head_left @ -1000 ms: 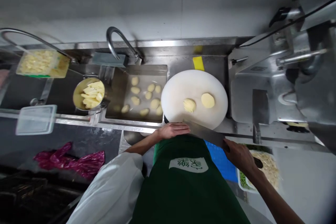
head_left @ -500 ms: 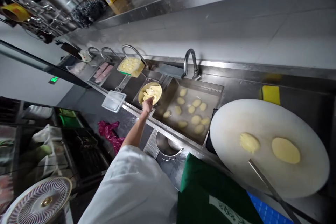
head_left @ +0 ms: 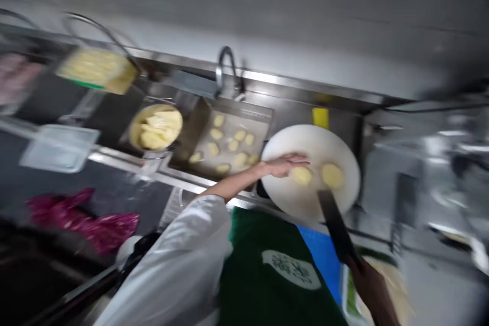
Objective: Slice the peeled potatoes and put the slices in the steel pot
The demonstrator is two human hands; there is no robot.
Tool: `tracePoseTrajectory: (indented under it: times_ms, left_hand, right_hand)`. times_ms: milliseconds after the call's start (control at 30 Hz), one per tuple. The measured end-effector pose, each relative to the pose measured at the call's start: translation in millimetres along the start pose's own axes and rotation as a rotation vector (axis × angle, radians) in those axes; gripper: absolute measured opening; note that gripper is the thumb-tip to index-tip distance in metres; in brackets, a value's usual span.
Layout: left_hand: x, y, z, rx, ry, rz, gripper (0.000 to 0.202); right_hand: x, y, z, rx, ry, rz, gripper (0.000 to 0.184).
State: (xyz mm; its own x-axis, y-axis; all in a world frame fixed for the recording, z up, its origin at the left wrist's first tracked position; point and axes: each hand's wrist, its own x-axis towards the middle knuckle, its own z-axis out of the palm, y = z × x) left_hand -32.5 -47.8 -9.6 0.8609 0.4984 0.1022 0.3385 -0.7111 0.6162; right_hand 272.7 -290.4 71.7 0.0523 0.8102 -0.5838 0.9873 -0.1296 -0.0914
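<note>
On the round white cutting board, my left hand stretches its fingers out just above and behind a cut piece of peeled potato. I cannot tell whether they touch it. To the right lies another potato piece, its flat cut face up. My right hand is wrapped round the handle of a kitchen knife, whose dark blade reaches over the board's near edge. In the sink left of the board, several peeled potatoes sit in cloudy water.
Further left, a pot holds potato slices, and a plastic tub of cut yellow pieces stands behind it. A clear lid rests on the sink's front rim. Behind the board is a yellow sponge. A faucet arches over the sink.
My left hand has left the potato slices in the pot and moved right to the board. The view has swung right, bringing my right hand into sight with the knife.
</note>
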Motion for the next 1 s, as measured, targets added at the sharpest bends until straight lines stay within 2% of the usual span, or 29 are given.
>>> tracePoseTrajectory:
  times_ms: [33,100,200,300,467,533,633,733,833,1000]
  left_hand:
    - [17,1,5.6,-0.013,-0.069,0.014,0.071]
    - [41,-6,12.5,-0.028,-0.156,-0.007,0.064]
    - [50,-17,20.1,-0.068,-0.157,0.039,0.045]
    - [33,-3,35.7,-0.058,-0.053,0.008,0.049]
    - [3,44,80.9,-0.078,0.283,-0.326,0.057]
    - [-4,56,92.6,-0.145,0.397,-0.384,0.055]
    - [-11,63,99.8,-0.21,0.573,-0.421,0.035]
    - [-14,65,103.7,-0.142,0.733,-0.452,0.012]
    - [-7,67,109.7,-0.053,0.745,-0.4,0.009]
    - [9,66,116.6,-0.047,0.649,-0.362,0.015]
  right_hand:
    - [-9,6,1,0.057,-0.022,0.076,0.036]
    - [-13,11,4,0.165,-0.037,0.188,0.042]
    - [2,5,7,0.193,-0.011,0.227,0.041]
    - [19,-12,8,0.177,-0.019,0.208,0.041]
    - [40,-38,7,0.134,-0.012,0.115,0.037]
    - [46,-41,5,0.079,0.003,0.074,0.035]
    - [51,-40,-4,0.006,0.039,0.03,0.034]
    - [54,-39,-18,-0.033,0.039,-0.025,0.033]
    - [57,-43,-29,-0.057,0.005,-0.091,0.032]
    - [63,-49,-34,-0.085,-0.034,-0.104,0.032]
